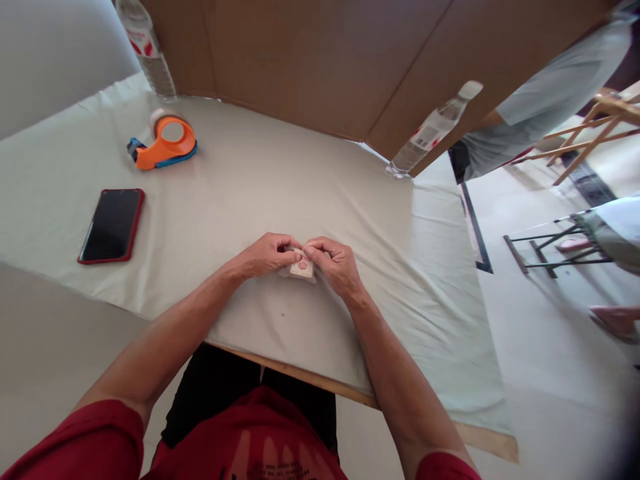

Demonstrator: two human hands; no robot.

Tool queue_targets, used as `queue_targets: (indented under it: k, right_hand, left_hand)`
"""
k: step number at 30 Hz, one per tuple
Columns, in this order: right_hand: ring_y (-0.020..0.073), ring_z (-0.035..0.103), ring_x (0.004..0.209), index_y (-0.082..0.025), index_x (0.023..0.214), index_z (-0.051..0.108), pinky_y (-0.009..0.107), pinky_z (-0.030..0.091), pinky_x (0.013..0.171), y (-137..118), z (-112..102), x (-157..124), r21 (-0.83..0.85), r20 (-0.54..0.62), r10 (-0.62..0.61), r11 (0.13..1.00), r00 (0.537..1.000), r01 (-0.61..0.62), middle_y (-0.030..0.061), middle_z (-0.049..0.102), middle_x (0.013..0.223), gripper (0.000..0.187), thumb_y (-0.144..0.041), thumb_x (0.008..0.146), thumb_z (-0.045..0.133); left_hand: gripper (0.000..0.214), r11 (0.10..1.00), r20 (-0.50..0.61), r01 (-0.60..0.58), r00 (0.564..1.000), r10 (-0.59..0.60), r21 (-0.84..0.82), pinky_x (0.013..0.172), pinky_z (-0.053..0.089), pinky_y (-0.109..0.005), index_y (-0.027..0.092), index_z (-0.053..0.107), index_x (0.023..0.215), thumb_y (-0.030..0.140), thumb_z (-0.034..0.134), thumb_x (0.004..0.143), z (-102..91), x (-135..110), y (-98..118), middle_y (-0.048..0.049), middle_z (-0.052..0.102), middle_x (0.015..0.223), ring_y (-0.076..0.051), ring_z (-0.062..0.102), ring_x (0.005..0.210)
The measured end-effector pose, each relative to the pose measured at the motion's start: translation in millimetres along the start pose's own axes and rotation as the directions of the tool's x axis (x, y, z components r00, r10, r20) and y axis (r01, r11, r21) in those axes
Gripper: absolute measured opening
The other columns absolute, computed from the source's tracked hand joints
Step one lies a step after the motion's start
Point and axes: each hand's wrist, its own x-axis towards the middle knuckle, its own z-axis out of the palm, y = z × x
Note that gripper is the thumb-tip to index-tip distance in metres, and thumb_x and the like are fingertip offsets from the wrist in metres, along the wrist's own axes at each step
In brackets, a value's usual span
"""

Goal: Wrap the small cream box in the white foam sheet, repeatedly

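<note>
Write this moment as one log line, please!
left hand: pinching small packet; right hand: pinching same packet; red-cased phone: flat on cloth; orange tape dispenser: beyond phone; cardboard: standing at far side

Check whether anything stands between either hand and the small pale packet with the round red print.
Nothing visible does: the left hand and right hand both touch the small pale packet. The orange-and-blue plastic tape dispenser lies well aside.

Your table edge (493, 443) is bare wood, its cover (240, 187) matt, creased cloth. The panel (310, 60) facing you is matt cardboard; the bottles (425, 137), clear, glossy plastic; the tape dispenser (155, 156), smooth plastic; the phone screen (113, 225), glossy. Whether your small packet (303, 267) is paper or plastic cannot be told.
</note>
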Motion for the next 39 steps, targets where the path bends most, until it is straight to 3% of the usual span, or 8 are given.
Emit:
queue_targets:
  k: [4,10,24,27,31,35,37,39]
  right_hand:
    - [0.0215,0.071,0.089,-0.025,0.080,0.075,0.039,0.055,0.088,5.2,-5.7,-0.2,-0.147,0.036,-0.182,0.972,0.983,0.185,0.0035,0.077,0.090,0.017,-0.036,0.089,0.065]
    - [0.0223,0.073,0.092,-0.026,0.088,0.078,0.040,0.054,0.087,11.7,-6.9,-1.4,-0.399,0.031,-0.389,0.840,0.921,0.368,0.0057,0.079,0.094,0.015,-0.031,0.093,0.065]
    - [0.0237,0.069,0.100,-0.026,0.102,0.075,0.041,0.053,0.085,6.2,-15.5,-9.0,-0.562,0.217,-0.570,0.591,0.793,0.579,0.0093,0.074,0.116,0.014,-0.033,0.092,0.069]
    - [0.0240,0.068,0.102,-0.026,0.096,0.074,0.043,0.052,0.087,5.1,-11.3,-7.0,-0.529,0.225,-0.557,0.619,0.799,0.580,0.0083,0.075,0.115,0.009,-0.031,0.091,0.069]
    - [0.0250,0.067,0.104,-0.027,0.089,0.075,0.046,0.051,0.093,6.9,-6.4,-4.9,-0.424,0.182,-0.496,0.739,0.849,0.523,0.0079,0.075,0.113,0.006,-0.031,0.088,0.071]
    - [0.0248,0.068,0.109,-0.026,0.078,0.074,0.046,0.052,0.098,12.6,-10.5,-4.2,-0.104,0.052,-0.326,0.938,0.944,0.330,0.0064,0.073,0.117,0.021,-0.044,0.089,0.069]
    - [0.0247,0.066,0.115,-0.027,0.080,0.075,0.045,0.051,0.102,16.2,-15.7,-3.1,0.072,-0.027,-0.229,0.970,0.973,0.230,0.0055,0.072,0.121,0.025,-0.050,0.089,0.068]
    - [0.0250,0.064,0.120,-0.029,0.091,0.076,0.046,0.049,0.105,19.4,-20.0,-2.0,0.128,-0.056,-0.188,0.973,0.980,0.194,0.0052,0.070,0.124,0.024,-0.051,0.086,0.071]
  left_hand:
    - [0.033,1.000,0.002,-0.017,1.000,0.017,-0.021,0.058,0.036,-0.023,0.014,0.073,0.096,0.038,0.067,0.074,1.8,-0.3,-0.6,0.0007,0.063,0.073,-0.011,0.051,0.063]
    - [0.037,1.000,-0.045,-0.028,0.999,0.028,-0.002,0.062,0.040,-0.025,0.013,0.072,0.099,0.040,0.067,0.073,4.4,2.8,-3.6,-0.0009,0.066,0.077,-0.014,0.055,0.068]
    - [0.041,0.995,-0.049,-0.066,0.996,0.070,0.077,0.063,0.042,-0.026,0.014,0.073,0.106,0.043,0.060,0.079,2.0,2.8,-7.0,-0.0026,0.069,0.081,-0.014,0.057,0.070]
    - [0.039,0.995,-0.037,-0.088,0.995,0.090,0.049,0.064,0.042,-0.025,0.014,0.074,0.103,0.042,0.059,0.080,1.7,3.2,-6.9,-0.0028,0.069,0.082,-0.014,0.057,0.071]
    - [0.041,0.996,-0.025,-0.088,0.996,0.088,-0.005,0.065,0.043,-0.026,0.014,0.074,0.104,0.043,0.061,0.078,0.5,3.3,-7.3,-0.0025,0.069,0.082,-0.014,0.058,0.071]
    - [0.041,0.998,-0.027,-0.055,0.998,0.055,0.006,0.065,0.043,-0.026,0.013,0.073,0.103,0.043,0.064,0.076,-1.1,2.7,-6.1,-0.0028,0.069,0.082,-0.015,0.058,0.071]
    - [0.041,0.999,-0.040,-0.046,0.998,0.047,0.021,0.066,0.043,-0.026,0.013,0.072,0.102,0.043,0.065,0.076,-1.1,2.0,-5.0,-0.0038,0.070,0.086,-0.015,0.059,0.074]
    - [0.041,0.998,-0.046,-0.048,0.998,0.049,0.027,0.067,0.043,-0.026,0.013,0.072,0.102,0.043,0.065,0.076,-0.8,1.1,-3.9,-0.0048,0.071,0.089,-0.016,0.060,0.077]
